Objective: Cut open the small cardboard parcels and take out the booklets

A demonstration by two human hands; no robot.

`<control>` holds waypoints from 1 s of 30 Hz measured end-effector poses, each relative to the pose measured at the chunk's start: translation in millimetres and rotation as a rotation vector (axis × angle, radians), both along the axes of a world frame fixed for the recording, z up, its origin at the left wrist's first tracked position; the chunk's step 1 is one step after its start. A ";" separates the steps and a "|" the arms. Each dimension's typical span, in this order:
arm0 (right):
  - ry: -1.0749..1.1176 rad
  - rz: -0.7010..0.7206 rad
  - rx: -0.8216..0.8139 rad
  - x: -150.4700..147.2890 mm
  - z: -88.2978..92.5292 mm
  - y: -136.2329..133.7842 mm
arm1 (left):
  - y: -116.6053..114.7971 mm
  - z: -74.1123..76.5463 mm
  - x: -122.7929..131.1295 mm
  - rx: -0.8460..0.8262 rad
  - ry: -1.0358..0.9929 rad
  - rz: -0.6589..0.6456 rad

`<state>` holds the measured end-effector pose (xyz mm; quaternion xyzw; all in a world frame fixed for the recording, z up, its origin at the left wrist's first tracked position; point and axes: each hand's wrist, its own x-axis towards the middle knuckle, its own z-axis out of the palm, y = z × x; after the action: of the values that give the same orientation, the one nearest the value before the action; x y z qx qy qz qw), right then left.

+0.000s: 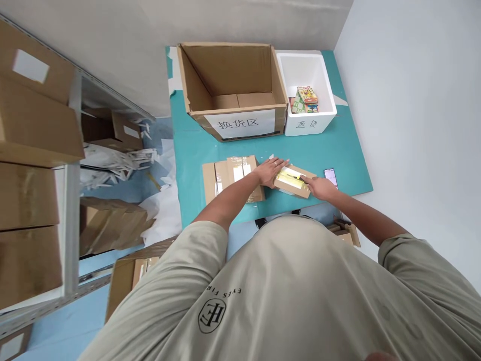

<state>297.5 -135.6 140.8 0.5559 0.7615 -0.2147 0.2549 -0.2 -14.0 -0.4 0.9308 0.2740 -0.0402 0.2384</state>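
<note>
A small cardboard box (305, 190) with a white label and clear tape lies tilted near the front edge of the teal table. My left hand (269, 170), with a ring on one finger, presses flat on its left end, fingers stretched out. My right hand (322, 188) is closed around a yellow and black utility knife (300, 177), which points left over the label. The blade's exact contact with the box is too small to tell. Left of my left hand, taped cardboard boxes (221, 175) with white labels lie side by side.
A large open carton (240, 108) with a handwritten sign stands at the back. Beside it, a white foam box (306, 125) holds several small colourful packs (307, 95). A phone (330, 176) lies at the right. Shelves with cartons (28, 195) stand left; a wall rises right.
</note>
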 end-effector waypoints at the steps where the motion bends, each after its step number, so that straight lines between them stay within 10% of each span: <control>1: 0.005 0.000 0.009 1.7 -1.4 1.2 | -1.7 -0.5 -0.3 0.001 0.001 0.006; 30: -0.069 0.142 -0.006 -43.5 -6.2 13.6 | -6.2 8.9 -1.8 0.040 0.050 0.048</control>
<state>254.1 -122.1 134.5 0.5067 0.7892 -0.1788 0.2973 -2.0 -20.2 8.5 0.9273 0.3029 -0.0520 0.2139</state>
